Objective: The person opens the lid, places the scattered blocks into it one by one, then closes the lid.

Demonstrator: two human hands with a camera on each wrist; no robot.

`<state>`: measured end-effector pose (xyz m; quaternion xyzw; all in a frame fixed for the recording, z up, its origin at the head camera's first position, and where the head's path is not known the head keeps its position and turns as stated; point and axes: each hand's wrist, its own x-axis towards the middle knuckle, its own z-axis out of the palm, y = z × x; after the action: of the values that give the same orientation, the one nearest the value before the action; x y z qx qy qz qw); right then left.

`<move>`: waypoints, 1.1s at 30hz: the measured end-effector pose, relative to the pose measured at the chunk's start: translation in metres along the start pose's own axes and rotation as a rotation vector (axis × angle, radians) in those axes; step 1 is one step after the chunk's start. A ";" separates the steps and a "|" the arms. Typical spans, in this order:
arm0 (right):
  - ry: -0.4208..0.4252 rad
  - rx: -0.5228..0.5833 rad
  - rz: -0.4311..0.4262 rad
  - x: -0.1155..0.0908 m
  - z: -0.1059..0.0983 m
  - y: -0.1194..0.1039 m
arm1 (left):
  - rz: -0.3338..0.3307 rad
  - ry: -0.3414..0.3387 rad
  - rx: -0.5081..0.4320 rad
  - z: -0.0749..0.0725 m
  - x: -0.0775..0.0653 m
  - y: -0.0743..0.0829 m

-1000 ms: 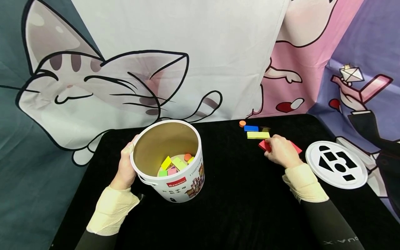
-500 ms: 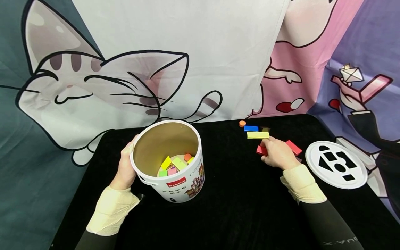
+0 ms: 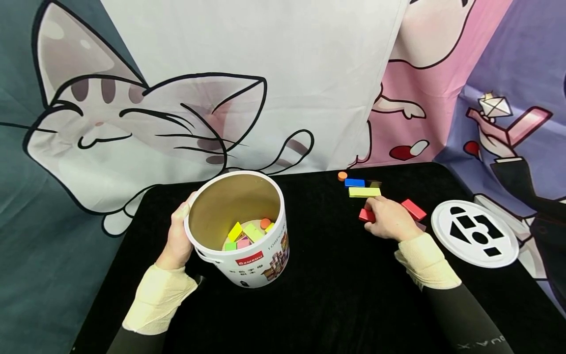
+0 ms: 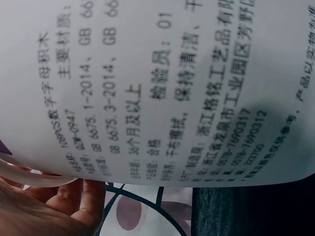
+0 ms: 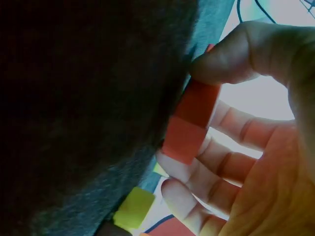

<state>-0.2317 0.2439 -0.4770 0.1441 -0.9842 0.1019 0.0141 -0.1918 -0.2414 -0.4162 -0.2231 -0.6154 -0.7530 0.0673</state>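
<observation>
My left hand (image 3: pixel 178 241) grips the white bucket (image 3: pixel 265 268) at its left side, fingers mostly hidden behind the wall. In the left wrist view, curled fingers (image 4: pixel 91 199) lie at the edge of the printed bucket (image 4: pixel 197 98). Coloured blocks (image 3: pixel 253 232) lie on the bucket's bottom. My right hand (image 3: pixel 389 219) pinches a red block (image 3: pixel 366 215) low over the black cloth. The right wrist view has the thumb on one side of that red block (image 5: pixel 187 137) and fingers on the other. A second red block (image 3: pixel 413 210) lies just behind the hand.
Beyond the right hand lie a yellow-green block (image 3: pixel 364 192), a blue block (image 3: pixel 354 183) and an orange round piece (image 3: pixel 342 176). A white lid (image 3: pixel 446 246) with shaped holes is at the right. A printed cloth (image 3: pixel 309 88) hangs along the table's back edge.
My right hand has shifted slightly left and nearer with the red block, which has come apart in view from the other red block. The left hand and bucket stay in place.
</observation>
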 end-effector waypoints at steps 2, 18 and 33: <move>0.005 0.018 -0.001 0.001 -0.001 -0.002 | 0.008 -0.008 -0.002 0.000 0.000 0.001; 0.174 0.223 -0.103 -0.006 -0.034 -0.038 | -0.009 0.031 0.017 0.001 0.000 0.001; 0.355 0.257 -0.275 0.005 -0.077 -0.091 | -0.014 0.055 0.032 0.003 0.000 0.003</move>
<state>-0.2104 0.1730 -0.3833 0.2568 -0.9165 0.2468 0.1820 -0.1902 -0.2393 -0.4135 -0.1966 -0.6267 -0.7495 0.0826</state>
